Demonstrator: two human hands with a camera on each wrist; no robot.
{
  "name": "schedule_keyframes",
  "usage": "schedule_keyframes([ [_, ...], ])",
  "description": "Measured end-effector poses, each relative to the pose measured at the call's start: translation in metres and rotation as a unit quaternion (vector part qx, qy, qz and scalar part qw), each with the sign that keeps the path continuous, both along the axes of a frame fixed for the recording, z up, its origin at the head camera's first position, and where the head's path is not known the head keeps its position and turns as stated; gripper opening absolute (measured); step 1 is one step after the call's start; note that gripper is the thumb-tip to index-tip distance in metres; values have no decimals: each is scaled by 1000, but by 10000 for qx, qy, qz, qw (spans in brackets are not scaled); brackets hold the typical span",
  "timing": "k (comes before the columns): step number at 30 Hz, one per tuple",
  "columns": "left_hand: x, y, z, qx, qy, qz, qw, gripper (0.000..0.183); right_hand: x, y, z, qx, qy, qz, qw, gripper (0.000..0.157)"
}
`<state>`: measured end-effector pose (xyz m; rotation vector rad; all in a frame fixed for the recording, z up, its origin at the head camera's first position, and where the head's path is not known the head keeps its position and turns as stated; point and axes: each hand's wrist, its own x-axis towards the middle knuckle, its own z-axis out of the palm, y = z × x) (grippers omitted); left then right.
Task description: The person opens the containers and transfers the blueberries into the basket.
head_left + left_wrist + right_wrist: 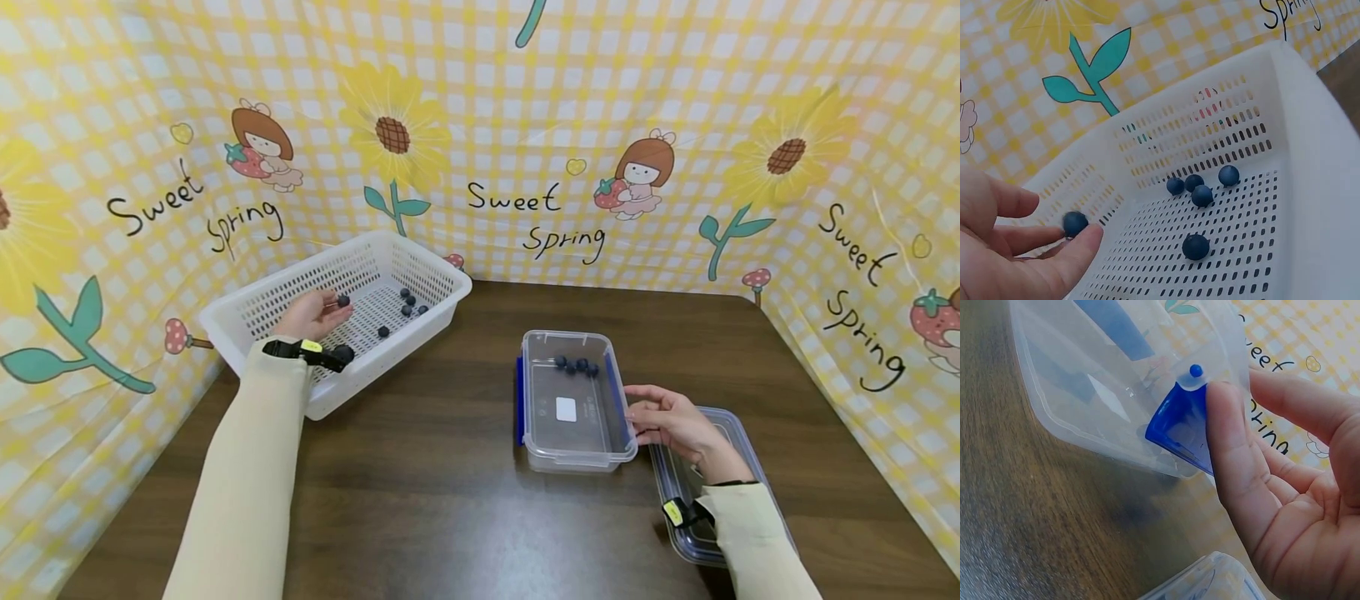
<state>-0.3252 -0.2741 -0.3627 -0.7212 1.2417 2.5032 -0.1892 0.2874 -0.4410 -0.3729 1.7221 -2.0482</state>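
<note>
Head view: a sleeve hides some of the white basket. There the left hand pinches a round, dark blue berry between thumb and finger; five loose berries lie below. On the brown surface sits a clear tub with a few berries inside. The right hand touches its blue flap; whether it grips, I can't tell. That arm partly covers a clear lid.

Your left sleeve, toward the left edge of the worktop, and your right sleeve, toward its near right corner, are long, plain and pale cream. You wear a black left wristband and a black right wristband, each bearing a bright yellow patch.
</note>
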Motion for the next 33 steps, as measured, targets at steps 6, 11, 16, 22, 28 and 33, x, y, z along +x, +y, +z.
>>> schedule_keyframes([
  [6, -1, 1, 1, -128, -48, 18, 9999, 59, 0, 0, 1, -144, 38, 89, 9999, 32],
  [11, -1, 5, 3, -17, 166, -217, 9996, 56, 0, 0, 1, -128, 45, 108, 9998, 32],
  [16, -1, 23, 14, -107, 619, -613, 9961, 55, -1, 0, 0, -45, 13, 63, 10000, 34],
  [22, -5, 61, 29, -567, 1060, -1014, 9876, 55, -1, 1, -1, -35, 18, 53, 10000, 33],
  [28, -3, 109, 35, -848, 1261, -1297, 9799, 52, -2, 1, -2, 56, 63, -8, 10000, 33],
  [33, 4, 152, 36, -821, 1554, -1581, 9717, 50, -3, 1, -3, 105, 64, -25, 9999, 33],
])
